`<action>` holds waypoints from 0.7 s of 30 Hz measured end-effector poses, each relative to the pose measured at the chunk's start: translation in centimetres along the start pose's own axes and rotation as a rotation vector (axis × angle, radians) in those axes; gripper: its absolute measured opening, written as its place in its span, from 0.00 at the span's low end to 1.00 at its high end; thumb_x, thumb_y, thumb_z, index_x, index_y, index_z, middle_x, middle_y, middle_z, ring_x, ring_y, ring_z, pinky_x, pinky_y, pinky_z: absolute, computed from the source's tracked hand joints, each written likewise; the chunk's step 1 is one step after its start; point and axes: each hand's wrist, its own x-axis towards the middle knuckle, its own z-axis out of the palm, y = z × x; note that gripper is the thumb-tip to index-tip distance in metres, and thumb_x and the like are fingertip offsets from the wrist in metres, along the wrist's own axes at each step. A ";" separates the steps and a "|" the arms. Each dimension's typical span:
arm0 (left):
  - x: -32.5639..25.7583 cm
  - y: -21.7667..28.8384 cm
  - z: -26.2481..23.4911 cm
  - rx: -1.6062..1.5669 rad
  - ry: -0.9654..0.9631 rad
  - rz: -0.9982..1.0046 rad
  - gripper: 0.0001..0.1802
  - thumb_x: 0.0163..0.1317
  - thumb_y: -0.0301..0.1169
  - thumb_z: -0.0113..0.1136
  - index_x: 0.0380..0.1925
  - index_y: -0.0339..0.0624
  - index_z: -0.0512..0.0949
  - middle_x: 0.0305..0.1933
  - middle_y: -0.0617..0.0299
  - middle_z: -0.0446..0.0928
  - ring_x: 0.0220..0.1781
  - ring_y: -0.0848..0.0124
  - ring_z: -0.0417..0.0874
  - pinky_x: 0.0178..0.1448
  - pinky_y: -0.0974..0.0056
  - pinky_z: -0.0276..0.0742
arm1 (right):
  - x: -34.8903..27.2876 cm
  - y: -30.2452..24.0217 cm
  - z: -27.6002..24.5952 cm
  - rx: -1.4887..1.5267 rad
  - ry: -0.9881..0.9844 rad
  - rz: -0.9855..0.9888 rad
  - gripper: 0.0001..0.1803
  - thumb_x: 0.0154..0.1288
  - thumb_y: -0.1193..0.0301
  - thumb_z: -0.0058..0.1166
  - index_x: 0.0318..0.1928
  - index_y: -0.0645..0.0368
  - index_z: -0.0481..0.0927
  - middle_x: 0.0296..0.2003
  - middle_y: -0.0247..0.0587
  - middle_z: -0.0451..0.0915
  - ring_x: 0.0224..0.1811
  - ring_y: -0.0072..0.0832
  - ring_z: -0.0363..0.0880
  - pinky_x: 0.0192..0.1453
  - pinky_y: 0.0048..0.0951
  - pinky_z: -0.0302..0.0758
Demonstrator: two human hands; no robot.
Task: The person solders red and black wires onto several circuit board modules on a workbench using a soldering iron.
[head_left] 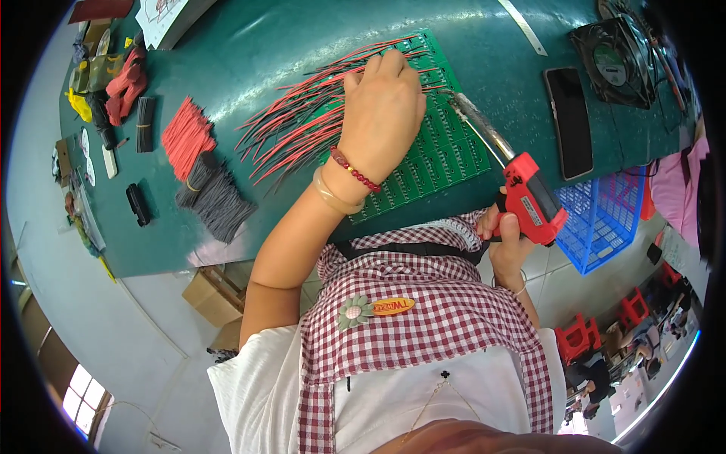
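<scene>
My left hand (384,102) is over a green circuit board panel (439,147), its fingers bent down and closed. A thin red wire (433,88) comes out beside them, seemingly pinched; the fingertips are partly hidden. Many red and black wires (295,125) fan out leftward from the panel, some passing under this hand. My right hand (508,240) is wrapped round the handle of a red and black soldering gun (529,198). Its metal tip meets the panel close to the wire's end, just right of my left hand.
Bundles of red wires (187,136) and black wires (215,200) lie on the green table (249,68) at the left. To the right are a phone (569,121), a black fan (611,60) and a steel ruler (524,26). A blue basket (597,223) stands below the table edge.
</scene>
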 end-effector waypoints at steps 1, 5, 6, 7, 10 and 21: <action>0.0 0.0 0.1 0.001 0.007 0.008 0.04 0.51 0.26 0.59 0.24 0.39 0.75 0.35 0.59 0.72 0.41 0.60 0.74 0.41 0.56 0.66 | 0.0 0.0 0.0 0.018 0.015 -0.016 0.27 0.68 0.58 0.50 0.56 0.67 0.65 0.20 0.36 0.67 0.19 0.22 0.65 0.26 0.25 0.68; -0.2 0.0 0.4 0.015 0.008 0.007 0.04 0.51 0.26 0.59 0.24 0.39 0.75 0.35 0.59 0.72 0.41 0.60 0.74 0.42 0.56 0.66 | -0.1 0.2 -0.1 0.010 0.019 -0.023 0.27 0.68 0.57 0.50 0.57 0.66 0.64 0.21 0.35 0.67 0.19 0.21 0.65 0.26 0.25 0.68; -0.2 0.0 0.4 0.025 0.006 0.008 0.03 0.51 0.26 0.59 0.24 0.39 0.75 0.35 0.59 0.72 0.41 0.60 0.74 0.42 0.56 0.67 | -0.1 0.3 -0.1 0.019 0.019 -0.018 0.27 0.68 0.57 0.50 0.57 0.66 0.64 0.21 0.35 0.67 0.19 0.21 0.65 0.26 0.25 0.68; -0.3 0.0 0.4 0.035 0.003 0.005 0.03 0.51 0.27 0.59 0.24 0.39 0.75 0.35 0.59 0.73 0.41 0.60 0.74 0.42 0.56 0.67 | -0.1 0.4 -0.1 0.026 0.016 -0.010 0.27 0.68 0.57 0.49 0.57 0.66 0.64 0.20 0.36 0.67 0.19 0.22 0.65 0.26 0.26 0.68; -0.8 -0.3 0.3 0.042 0.001 -0.025 0.04 0.51 0.27 0.59 0.26 0.40 0.75 0.36 0.59 0.72 0.42 0.60 0.74 0.43 0.56 0.67 | 0.0 0.9 0.1 0.032 -0.006 -0.011 0.26 0.68 0.58 0.49 0.56 0.66 0.65 0.21 0.36 0.67 0.19 0.22 0.65 0.25 0.26 0.68; -11.4 -4.5 -11.8 0.274 -0.095 -0.462 0.09 0.47 0.25 0.64 0.29 0.43 0.76 0.34 0.60 0.72 0.44 0.58 0.73 0.43 0.56 0.68 | 0.5 0.6 -0.9 0.106 0.041 -0.098 0.27 0.67 0.59 0.51 0.56 0.67 0.64 0.19 0.36 0.65 0.17 0.23 0.63 0.24 0.26 0.67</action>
